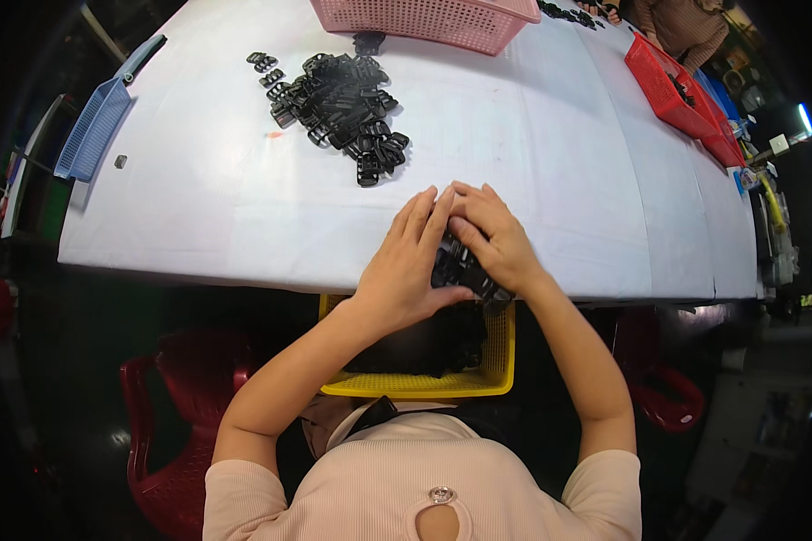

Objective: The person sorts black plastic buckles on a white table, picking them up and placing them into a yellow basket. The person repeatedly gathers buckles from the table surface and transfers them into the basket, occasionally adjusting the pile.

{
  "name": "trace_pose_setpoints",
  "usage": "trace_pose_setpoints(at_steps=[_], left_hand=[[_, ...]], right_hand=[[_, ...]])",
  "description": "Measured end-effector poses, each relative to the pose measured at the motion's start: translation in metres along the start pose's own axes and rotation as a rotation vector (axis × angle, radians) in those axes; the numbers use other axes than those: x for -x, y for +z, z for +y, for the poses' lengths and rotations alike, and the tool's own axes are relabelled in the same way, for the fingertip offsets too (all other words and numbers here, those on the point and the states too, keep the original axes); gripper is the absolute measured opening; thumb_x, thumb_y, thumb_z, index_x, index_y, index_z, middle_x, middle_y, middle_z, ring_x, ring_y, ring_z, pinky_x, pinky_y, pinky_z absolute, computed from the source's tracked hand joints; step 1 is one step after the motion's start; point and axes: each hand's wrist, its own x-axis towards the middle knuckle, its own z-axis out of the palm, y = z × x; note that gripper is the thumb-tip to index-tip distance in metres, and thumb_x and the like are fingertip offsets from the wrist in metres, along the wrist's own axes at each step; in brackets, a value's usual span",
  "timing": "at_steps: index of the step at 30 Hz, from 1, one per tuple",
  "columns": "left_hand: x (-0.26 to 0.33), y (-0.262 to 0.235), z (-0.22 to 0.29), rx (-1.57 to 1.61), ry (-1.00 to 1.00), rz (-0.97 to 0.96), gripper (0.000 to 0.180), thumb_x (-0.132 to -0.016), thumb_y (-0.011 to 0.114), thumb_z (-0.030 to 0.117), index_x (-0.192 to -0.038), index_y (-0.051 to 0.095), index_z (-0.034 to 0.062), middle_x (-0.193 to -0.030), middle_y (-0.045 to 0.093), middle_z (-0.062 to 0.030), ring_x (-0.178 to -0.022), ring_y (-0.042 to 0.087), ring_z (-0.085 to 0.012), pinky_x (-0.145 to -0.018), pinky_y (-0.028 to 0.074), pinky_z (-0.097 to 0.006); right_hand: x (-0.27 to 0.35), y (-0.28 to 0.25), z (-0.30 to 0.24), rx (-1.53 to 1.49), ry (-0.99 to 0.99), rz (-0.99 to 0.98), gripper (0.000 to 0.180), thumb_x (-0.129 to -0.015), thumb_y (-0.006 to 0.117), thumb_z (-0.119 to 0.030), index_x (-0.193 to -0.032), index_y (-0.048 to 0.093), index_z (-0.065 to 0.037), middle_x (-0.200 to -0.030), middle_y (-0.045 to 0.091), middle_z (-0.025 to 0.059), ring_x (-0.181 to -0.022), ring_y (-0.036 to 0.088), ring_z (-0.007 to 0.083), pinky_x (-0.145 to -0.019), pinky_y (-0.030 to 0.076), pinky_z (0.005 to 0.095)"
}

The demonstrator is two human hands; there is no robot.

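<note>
White cloth covers the table (550, 162), which fills the upper half of the head view; its near edge curves across the middle.

Both hands meet at that near edge, slightly right of centre. Left hand (408, 266) lies palm down, fingers (421, 216) straight and pressed together, pointing away from the person. Right hand (494, 236) is just beside it, fingers bent and also close together, tips touching those of the left hand. Between and under the two palms sits a small heap of black plastic buckles (460, 269), right at the table edge, partly over it. Whether any single buckle is pinched cannot be told; the palms hide the contact.

Directly below the hands, off the table edge, a yellow mesh basket (501, 361) rests in front of the person's lap, dark contents inside.

A larger pile of black buckles (338, 104) lies toward the far edge, left of centre, well apart from the hands, with a few strays at its upper left. A pink basket (442, 20) stands at the far edge, just behind that pile. A blue tray (95, 126) overhangs the left edge. Red baskets (672, 90) line the right edge toward the far right corner, where another person's sleeve (686, 27) shows. A red chair (167, 424) stands below the table, on the person's left.
</note>
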Motion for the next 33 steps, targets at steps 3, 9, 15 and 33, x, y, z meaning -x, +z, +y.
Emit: trace_pose_setpoints(at_steps=[3, 9, 15, 33], left_hand=[[0.030, -0.002, 0.015, 0.060, 0.063, -0.008, 0.109, -0.066, 0.087, 0.023, -0.150, 0.020, -0.0007, -0.149, 0.030, -0.0242, -0.136, 0.032, -0.0437, -0.112, 0.032, -0.047], [0.074, -0.024, 0.028, 0.291, 0.069, -0.138, 0.088, -0.071, 0.082, 0.015, -0.145, 0.037, 0.0011, -0.147, 0.037, -0.0204, -0.132, 0.040, -0.0409, -0.109, 0.036, -0.049], [0.015, -0.082, -0.037, 0.027, 0.059, 0.301, 0.045, -0.081, 0.068, 0.005, -0.126, 0.058, 0.0020, -0.129, 0.056, -0.0191, -0.123, 0.050, -0.0376, -0.104, 0.041, -0.042], [-0.036, -0.027, -0.028, 0.332, -0.098, 0.238, 0.032, -0.095, 0.052, 0.006, -0.126, 0.056, 0.0003, -0.133, 0.054, -0.0183, -0.124, 0.053, -0.0311, -0.102, 0.042, -0.035]], right_hand=[[0.034, 0.014, -0.030, 0.021, 0.007, 0.103, 0.023, -0.092, 0.060, -0.018, -0.110, 0.065, -0.006, -0.113, 0.066, 0.0105, -0.124, 0.053, 0.0346, -0.111, 0.028, 0.0538], [0.077, 0.034, -0.072, -0.055, -0.033, 0.087, 0.013, -0.087, 0.067, -0.016, -0.092, 0.069, -0.005, -0.095, 0.068, 0.0102, -0.105, 0.063, 0.0310, -0.109, 0.031, 0.0542], [0.057, 0.024, -0.066, 0.028, -0.065, 0.242, 0.013, -0.086, 0.069, -0.013, -0.095, 0.071, -0.006, -0.096, 0.068, 0.0089, -0.098, 0.064, 0.0300, -0.098, 0.044, 0.0459], [-0.020, -0.004, 0.010, 0.244, 0.094, 0.266, 0.055, -0.075, 0.077, -0.011, -0.127, 0.060, -0.011, -0.142, 0.042, 0.0211, -0.130, 0.042, 0.0403, -0.107, 0.038, 0.0447]])
